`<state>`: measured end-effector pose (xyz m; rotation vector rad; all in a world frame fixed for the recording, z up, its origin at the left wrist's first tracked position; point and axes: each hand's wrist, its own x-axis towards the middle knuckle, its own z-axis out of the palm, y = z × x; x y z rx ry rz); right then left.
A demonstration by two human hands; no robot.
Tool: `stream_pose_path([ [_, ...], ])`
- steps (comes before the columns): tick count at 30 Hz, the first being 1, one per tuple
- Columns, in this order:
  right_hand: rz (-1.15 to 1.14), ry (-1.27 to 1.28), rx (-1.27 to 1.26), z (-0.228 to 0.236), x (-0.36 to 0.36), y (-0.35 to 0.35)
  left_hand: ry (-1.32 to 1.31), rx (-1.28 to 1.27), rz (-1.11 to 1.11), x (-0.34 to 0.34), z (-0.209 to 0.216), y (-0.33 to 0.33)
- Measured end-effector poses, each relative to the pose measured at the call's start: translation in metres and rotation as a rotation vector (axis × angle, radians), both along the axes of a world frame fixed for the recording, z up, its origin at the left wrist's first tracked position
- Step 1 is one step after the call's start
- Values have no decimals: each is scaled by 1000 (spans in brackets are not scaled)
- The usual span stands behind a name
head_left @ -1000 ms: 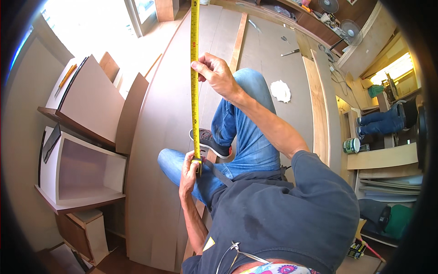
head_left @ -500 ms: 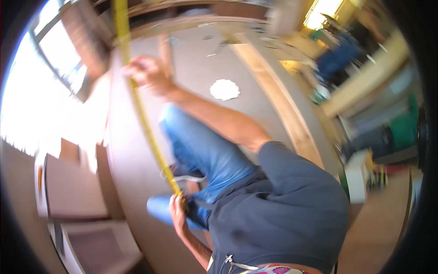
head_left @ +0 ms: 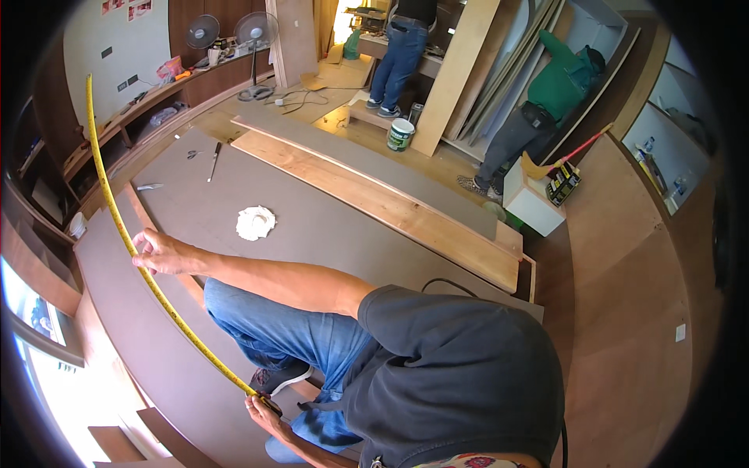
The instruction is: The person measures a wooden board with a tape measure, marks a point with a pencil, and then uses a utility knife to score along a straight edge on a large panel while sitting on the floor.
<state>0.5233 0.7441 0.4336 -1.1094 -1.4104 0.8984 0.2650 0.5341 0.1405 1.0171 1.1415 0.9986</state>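
Note:
A yellow tape measure (head_left: 174,311) has its blade drawn out in a long curve up and to the left. My left hand (head_left: 265,416), low in the view, is closed round the dark case. Farther along the blade, my right hand (head_left: 161,253) pinches it between thumb and fingers. The blade's free end rises past that hand. Beneath the tape lies a wide grey panel (head_left: 117,292), on which I crouch with my bent legs in jeans. A crumpled white round thing (head_left: 256,223) rests on the panel beyond my right forearm.
Long wooden boards (head_left: 390,204) lie across the panel. Small tools, one a slim metal one (head_left: 214,161), sit toward its far end. Two co-workers stand beyond, one in a green top (head_left: 558,82). A paint bucket (head_left: 400,135) and a fan (head_left: 256,30) are at the back.
My view has turned, and the room now shows more sharply. In the picture, both hands and the tape sit farther left and lower. Both hands keep hold of the tape measure.

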Motion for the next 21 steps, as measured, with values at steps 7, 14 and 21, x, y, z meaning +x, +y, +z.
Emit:
stream_pose_path([
  [7, 70, -65, -62, 2, -2, -8, 43, -19, 44, 3, -66, -3],
  [14, 32, -97, -97, -6, 6, 4, 56, -10, 72, -2, -90, -4],
  [21, 128, -93, -97, 7, -16, 10, 28, -63, 224, -11, -102, 2],
])
